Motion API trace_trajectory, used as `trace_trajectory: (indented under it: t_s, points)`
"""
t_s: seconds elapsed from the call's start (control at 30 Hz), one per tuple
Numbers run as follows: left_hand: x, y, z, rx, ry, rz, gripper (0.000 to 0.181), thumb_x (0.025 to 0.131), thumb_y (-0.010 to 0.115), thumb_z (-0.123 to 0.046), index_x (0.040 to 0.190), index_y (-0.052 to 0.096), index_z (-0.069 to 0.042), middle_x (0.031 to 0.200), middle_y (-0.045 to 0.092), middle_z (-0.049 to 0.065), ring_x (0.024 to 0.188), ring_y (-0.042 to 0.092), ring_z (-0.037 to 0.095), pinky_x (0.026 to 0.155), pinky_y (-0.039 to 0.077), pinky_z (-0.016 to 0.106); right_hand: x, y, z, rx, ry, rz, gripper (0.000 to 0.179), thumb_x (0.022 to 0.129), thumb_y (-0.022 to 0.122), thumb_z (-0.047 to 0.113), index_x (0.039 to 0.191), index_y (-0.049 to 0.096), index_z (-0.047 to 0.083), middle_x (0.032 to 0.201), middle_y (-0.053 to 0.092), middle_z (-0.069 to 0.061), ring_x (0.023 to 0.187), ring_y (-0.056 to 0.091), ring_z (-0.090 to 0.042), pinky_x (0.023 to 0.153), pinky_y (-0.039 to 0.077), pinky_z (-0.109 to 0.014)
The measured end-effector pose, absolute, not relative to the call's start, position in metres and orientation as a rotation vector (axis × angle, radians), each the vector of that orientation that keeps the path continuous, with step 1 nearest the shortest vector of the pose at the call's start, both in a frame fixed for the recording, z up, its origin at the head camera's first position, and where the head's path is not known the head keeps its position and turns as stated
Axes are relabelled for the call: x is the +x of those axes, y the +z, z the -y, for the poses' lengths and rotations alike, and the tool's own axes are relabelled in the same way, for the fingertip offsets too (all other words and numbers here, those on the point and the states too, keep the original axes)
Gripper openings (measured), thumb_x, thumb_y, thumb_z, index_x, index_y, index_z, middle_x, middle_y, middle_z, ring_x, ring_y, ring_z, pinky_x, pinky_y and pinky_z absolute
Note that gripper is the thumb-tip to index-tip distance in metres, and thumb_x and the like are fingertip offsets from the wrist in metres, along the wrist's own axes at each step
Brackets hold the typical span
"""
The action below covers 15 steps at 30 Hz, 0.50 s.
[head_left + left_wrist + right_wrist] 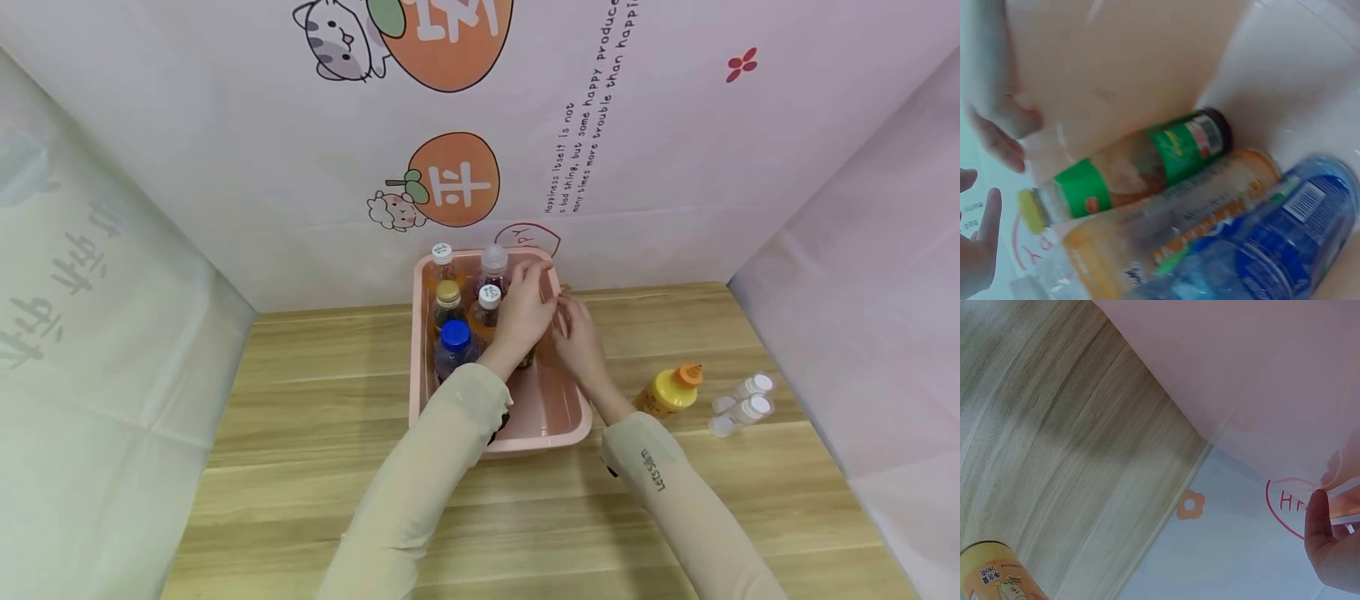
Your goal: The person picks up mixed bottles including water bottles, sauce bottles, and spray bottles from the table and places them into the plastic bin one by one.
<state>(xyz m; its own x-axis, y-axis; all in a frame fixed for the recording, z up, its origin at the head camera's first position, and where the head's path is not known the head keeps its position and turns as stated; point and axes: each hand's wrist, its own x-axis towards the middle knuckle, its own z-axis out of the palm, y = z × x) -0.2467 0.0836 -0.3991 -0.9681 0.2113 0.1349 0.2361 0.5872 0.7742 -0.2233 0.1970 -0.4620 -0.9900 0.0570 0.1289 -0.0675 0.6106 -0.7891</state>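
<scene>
A pink plastic bin [417, 350] holds several upright bottles. My left hand [525, 310] is inside its right side, above a green-labelled bottle [1129, 164] with a yellow cap; thumb and finger are spread and hold nothing. My right hand [581, 342] is at the bin's right rim, a finger curled outside the wall in the right wrist view; it appears to pinch the rim. Beside the green-labelled bottle stand an orange drink bottle [1179, 219] and a blue-labelled bottle [1285, 231]. My left forearm hides part of the bin.
Also in the bin are a blue-capped bottle [455, 343], a gold-capped bottle [448, 304] and a clear-capped bottle [493, 268]. Right of it on the wooden table [322, 433] stand a yellow squeeze bottle [667, 392] and small white-capped bottles [750, 408]. Printed cloth walls surround the table.
</scene>
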Motion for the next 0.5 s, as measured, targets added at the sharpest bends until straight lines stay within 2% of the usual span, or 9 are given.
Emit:
trace_trajectory:
  t_s: [0.17, 0.4, 0.5]
  points:
    - [-0.243, -0.386, -0.085, -0.42, -1.517, 2.668, 0.052, 0.087, 0.066, -0.009, 0.136, 0.048, -0.011, 0.141, 0.045, 0.012, 0.119, 0.057, 0.026, 0.098, 0.051, 0.039, -0.223, -0.463, -0.198, 0.015, 1.33, 2.67, 0.053, 0.088, 0.052, -0.001, 0.139, 0.041, -0.004, 0.146, 0.038, -0.023, 0.136, 0.037, -0.039, 0.114, 0.031, -0.053]
    - [-0.227, -0.358, -0.077, -0.53, -1.743, 2.525, 0.052, 0.088, 0.063, -0.007, 0.137, 0.047, -0.008, 0.135, 0.052, 0.013, 0.111, 0.062, 0.024, 0.097, 0.051, 0.036, -0.223, -0.463, -0.198, 0.015, 1.358, 2.652, 0.052, 0.091, 0.053, 0.006, 0.142, 0.04, 0.003, 0.146, 0.038, -0.023, 0.136, 0.037, -0.039, 0.113, 0.03, -0.055]
    - [-0.217, -0.346, -0.07, -0.575, -1.8, 2.507, 0.051, 0.088, 0.063, -0.007, 0.137, 0.047, -0.01, 0.132, 0.055, 0.012, 0.108, 0.063, 0.023, 0.094, 0.053, 0.032, -0.223, -0.463, -0.198, 0.015, 1.371, 2.647, 0.053, 0.091, 0.052, 0.006, 0.142, 0.04, 0.004, 0.149, 0.036, -0.021, 0.139, 0.034, -0.038, 0.114, 0.029, -0.054]
